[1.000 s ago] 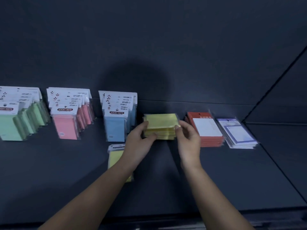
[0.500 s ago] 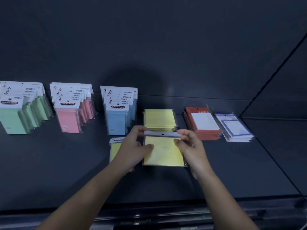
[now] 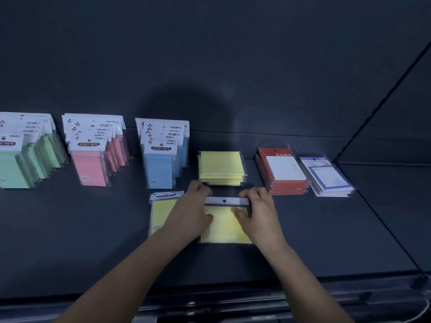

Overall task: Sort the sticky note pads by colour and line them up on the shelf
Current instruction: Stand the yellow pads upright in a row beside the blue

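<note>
A yellow sticky note pack (image 3: 225, 227) with a grey header strip lies flat on the dark shelf (image 3: 70, 241). My left hand (image 3: 191, 212) and my right hand (image 3: 257, 215) grip its two upper corners, thumbs on the yellow face and fingers over the header. Just behind it sits a stack of yellow pads (image 3: 221, 167). Another yellow pack (image 3: 161, 210) lies to the left, partly under my left arm. Further left stand rows of blue packs (image 3: 161, 157), pink packs (image 3: 93, 152) and green packs (image 3: 23, 155).
An orange-red stack with a white pad on top (image 3: 283, 171) and a stack of white-and-blue packs (image 3: 325, 176) lie right of the yellow stack. The back wall rises behind the rows. The shelf's front edge (image 3: 210, 292) runs below my arms.
A second ago both hands were at the yellow stack at the back. They have drawn one yellow pack toward me and laid it flat in front of the stack.
</note>
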Demonstrator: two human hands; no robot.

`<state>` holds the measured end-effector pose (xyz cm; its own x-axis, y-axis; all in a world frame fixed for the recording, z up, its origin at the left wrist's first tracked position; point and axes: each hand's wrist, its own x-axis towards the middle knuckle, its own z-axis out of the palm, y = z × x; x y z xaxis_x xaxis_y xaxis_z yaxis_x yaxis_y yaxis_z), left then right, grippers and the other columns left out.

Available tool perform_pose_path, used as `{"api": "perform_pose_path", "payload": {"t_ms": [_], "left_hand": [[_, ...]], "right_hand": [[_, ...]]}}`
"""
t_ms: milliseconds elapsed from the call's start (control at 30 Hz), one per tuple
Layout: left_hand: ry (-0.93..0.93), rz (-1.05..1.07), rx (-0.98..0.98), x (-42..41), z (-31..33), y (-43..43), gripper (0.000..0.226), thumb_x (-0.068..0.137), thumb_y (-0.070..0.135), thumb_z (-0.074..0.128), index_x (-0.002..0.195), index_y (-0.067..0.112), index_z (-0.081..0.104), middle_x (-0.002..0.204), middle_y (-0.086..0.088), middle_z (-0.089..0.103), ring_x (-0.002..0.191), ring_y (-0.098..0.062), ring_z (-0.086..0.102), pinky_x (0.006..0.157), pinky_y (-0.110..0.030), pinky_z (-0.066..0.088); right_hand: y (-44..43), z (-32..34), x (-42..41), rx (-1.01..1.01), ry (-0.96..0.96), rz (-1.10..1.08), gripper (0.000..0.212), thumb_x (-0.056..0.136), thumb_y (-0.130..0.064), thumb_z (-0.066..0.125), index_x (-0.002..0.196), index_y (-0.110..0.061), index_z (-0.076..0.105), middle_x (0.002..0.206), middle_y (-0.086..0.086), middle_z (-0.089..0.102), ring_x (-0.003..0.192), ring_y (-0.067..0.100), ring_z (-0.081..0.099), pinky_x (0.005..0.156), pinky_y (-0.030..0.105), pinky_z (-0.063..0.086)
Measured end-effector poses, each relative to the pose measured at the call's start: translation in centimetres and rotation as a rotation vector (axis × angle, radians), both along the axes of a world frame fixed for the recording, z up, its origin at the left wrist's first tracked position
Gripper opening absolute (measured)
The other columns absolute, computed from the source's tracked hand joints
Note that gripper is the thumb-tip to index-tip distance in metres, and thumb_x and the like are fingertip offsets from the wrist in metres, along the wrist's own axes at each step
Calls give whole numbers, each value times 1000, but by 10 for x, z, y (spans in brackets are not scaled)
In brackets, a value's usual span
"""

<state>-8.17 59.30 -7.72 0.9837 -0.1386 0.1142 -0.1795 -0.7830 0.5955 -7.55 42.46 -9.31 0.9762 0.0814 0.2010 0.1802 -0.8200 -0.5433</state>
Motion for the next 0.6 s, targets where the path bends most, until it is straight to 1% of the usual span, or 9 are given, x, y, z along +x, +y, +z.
{"api": "perform_pose_path", "payload": {"t_ms": [100, 167, 267, 367, 433, 467, 533, 567, 600], "left_hand": [[-85, 100, -184, 9, 2, -1, 49, 78, 12, 69, 123, 13, 48, 117, 1, 41, 100, -11, 47, 82, -17, 35], [-85, 213, -277, 19, 3, -2, 57, 79, 17, 69, 130, 13, 42, 118, 0, 40, 108, -17, 43, 90, -22, 34], [56, 270, -210, 37, 1, -5, 61, 80, 25, 67, 133, 13, 39, 134, -8, 38, 125, -25, 30, 98, -29, 26], [144, 243, -197, 47, 0, -6, 55, 81, 26, 63, 131, 16, 44, 143, -8, 34, 131, -25, 24, 102, -30, 23], [142, 226, -202, 48, -1, -5, 53, 81, 24, 63, 131, 18, 46, 144, -6, 33, 131, -24, 23, 104, -30, 22], [148, 217, -246, 48, 0, -5, 51, 81, 23, 64, 129, 19, 49, 144, -5, 34, 132, -24, 23, 107, -32, 23], [192, 209, -436, 47, 3, -4, 37, 79, 20, 66, 115, 26, 57, 142, 0, 37, 133, -22, 25, 111, -37, 25], [228, 216, -546, 46, 5, -3, 31, 78, 17, 67, 105, 32, 58, 141, 4, 36, 134, -20, 26, 112, -37, 24], [272, 235, -648, 44, 8, -3, 32, 78, 16, 68, 101, 35, 58, 140, 7, 35, 135, -18, 26, 112, -35, 24]], "right_hand": [[2, 11, 6, 148, -141, -56, 25, 85, -9, 63, 110, -12, 60, 108, -3, 50, 110, 19, 48, 90, 16, 30], [6, 18, 17, 222, -151, -85, 33, 87, -9, 60, 120, -8, 55, 117, 3, 52, 117, 21, 46, 93, 13, 26], [12, 23, 38, 297, 38, -125, 50, 90, -17, 57, 135, -3, 42, 134, 10, 44, 126, 22, 37, 95, 16, 23], [19, 25, 53, 428, 225, -134, 42, 92, -21, 56, 127, 1, 49, 129, 10, 47, 114, 21, 46, 91, 21, 32], [22, 24, 55, 538, 249, -136, 37, 93, -18, 55, 125, 0, 53, 126, 4, 48, 112, 16, 48, 95, 22, 35], [22, 24, 56, 591, 234, -148, 34, 92, -15, 55, 123, 0, 57, 128, 4, 49, 115, 15, 48, 99, 23, 36], [24, 24, 55, 612, 168, -172, 28, 91, -11, 56, 116, 0, 63, 130, 7, 51, 119, 16, 50, 104, 25, 36], [25, 24, 55, 593, 121, -189, 26, 91, -9, 56, 114, 0, 64, 129, 8, 52, 119, 17, 50, 105, 26, 37], [26, 23, 53, 598, 67, -210, 24, 90, -7, 57, 111, 0, 65, 127, 8, 53, 117, 18, 52, 104, 28, 38]]}}
